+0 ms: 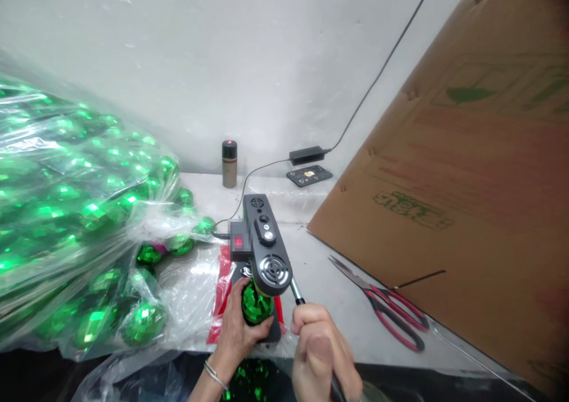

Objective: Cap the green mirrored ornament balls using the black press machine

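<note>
at a white ledge (pixel 317 265) set against a pale wall (pixel 178 64), a worker cups a faceted green ball (pixel 256 310) beneath the near end of a black machine (pixel 265 218). the left hand (pixel 237 328), wearing a bracelet (pixel 216 376) at the wrist, is opened only to the ball's width, fingers curved along one side and thumb on the other, with the ball held between them. the right hand (pixel 324 351) is folded firmly around a black handle (pixel 337 389) on a metal rod (pixel 296 291) that rises beside the machine's near end; just where each right finger lies is hard to tell.

the ball looks light and hollow, its shell stiff rather than soft. that mirror finish is probably slick, and a thin wall could crack or scratch under a hard pinch. the surest hold is likely a loose, even one around its widest part, low on the sides, clear of the machine above; the handle looks solid enough for a full fist.

to the left, a clear plastic bag (pixel 153 227) bulges with similar balls, a few showing by its mouth. a bottle (pixel 229 168) and a phone (pixel 310 175) sit toward the wall. to the right, red-handled scissors (pixel 377 290) lie beside a large cardboard box (pixel 444 182)
</note>
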{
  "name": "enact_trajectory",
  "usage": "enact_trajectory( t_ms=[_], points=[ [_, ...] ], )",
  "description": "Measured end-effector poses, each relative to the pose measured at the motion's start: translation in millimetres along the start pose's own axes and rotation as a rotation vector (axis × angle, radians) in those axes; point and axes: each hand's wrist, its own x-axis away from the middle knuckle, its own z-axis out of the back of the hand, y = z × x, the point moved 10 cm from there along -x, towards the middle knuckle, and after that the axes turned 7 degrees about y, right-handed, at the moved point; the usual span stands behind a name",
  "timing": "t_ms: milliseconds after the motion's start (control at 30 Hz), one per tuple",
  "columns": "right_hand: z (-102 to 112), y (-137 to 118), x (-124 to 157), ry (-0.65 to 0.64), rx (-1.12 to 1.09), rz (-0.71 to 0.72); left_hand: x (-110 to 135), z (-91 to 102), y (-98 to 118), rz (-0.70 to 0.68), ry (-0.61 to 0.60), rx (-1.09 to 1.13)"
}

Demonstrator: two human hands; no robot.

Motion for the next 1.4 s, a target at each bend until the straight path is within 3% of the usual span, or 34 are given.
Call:
enact_trajectory(
  t_ms=[533, 900, 1400],
  points=[
    [2.0, 6.4, 6.2, 0.041, -0.024, 0.039, -0.7, -4.3, 0.0, -0.009, -0.007, -0.003],
    [5.9, 22.9, 13.3, 0.106, -0.05, -0.101, -4.6, -4.6, 4.6, -0.011, -0.012, -0.002],
    [3.8, 19.6, 12.8, 0.15, -0.071, 0.037, -10.9, -2.6, 14.3, -0.028, -0.015, 0.026]
  ],
)
